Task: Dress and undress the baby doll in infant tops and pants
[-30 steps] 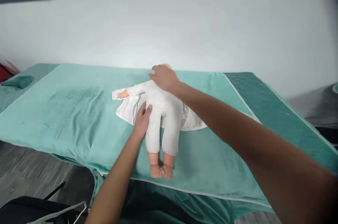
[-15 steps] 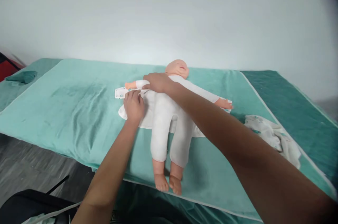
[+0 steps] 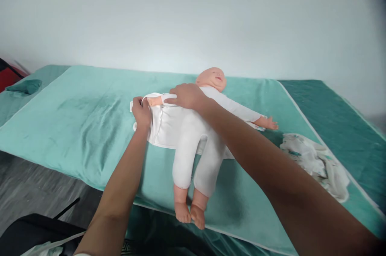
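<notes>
A baby doll (image 3: 193,127) with a white cloth body lies on its back, head towards the wall and feet at the front edge. Beneath it is a spread white garment (image 3: 164,129). My left hand (image 3: 141,112) is closed on the garment's edge beside the doll's small hand, on the left. My right hand (image 3: 186,96) grips the doll's upper arm near the shoulder, its fingers over the white sleeve. The doll's other arm stretches out to the right, with a bit of printed cloth under it.
A green sheet (image 3: 75,107) covers the bed, which stands against a white wall. A crumpled printed cloth (image 3: 313,163) lies at the right. Front left are a black chair (image 3: 33,234) and a cable.
My left hand has moved slightly left and up, lifting the garment's edge around the doll's hand. The doll's head and outstretched arm have shifted right.
</notes>
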Available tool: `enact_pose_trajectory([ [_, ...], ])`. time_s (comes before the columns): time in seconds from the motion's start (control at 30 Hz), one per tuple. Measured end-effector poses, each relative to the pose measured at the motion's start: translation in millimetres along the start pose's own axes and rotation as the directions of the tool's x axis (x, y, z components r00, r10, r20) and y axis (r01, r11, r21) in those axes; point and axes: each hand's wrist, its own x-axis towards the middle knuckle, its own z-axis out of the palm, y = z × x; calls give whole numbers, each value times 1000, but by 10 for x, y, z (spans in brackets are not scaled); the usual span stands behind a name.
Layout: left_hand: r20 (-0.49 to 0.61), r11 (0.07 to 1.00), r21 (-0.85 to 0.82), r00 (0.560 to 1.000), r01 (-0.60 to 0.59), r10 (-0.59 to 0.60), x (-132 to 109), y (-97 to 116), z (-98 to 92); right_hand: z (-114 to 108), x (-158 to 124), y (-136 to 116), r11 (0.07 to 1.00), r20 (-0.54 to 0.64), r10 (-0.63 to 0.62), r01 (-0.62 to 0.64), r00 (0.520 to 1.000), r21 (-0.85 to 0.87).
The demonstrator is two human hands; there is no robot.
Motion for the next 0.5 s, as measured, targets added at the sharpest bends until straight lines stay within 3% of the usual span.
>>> enact_pose_trajectory([
  [0.17, 130, 991, -117, 989, -61, 76, -122, 110, 11, 54, 94, -84, 997, 46, 20, -16, 999, -77],
  [0.3, 314, 983, -147, 937, -113, 155, -245, 210, 112, 86, 166, -150, 994, 62, 46, -39, 997, -104],
  [0.5, 424, 935, -354, 895, 23, 138, -383, 341, 345, 127, 182, -167, 986, 61, 41, -30, 997, -162],
])
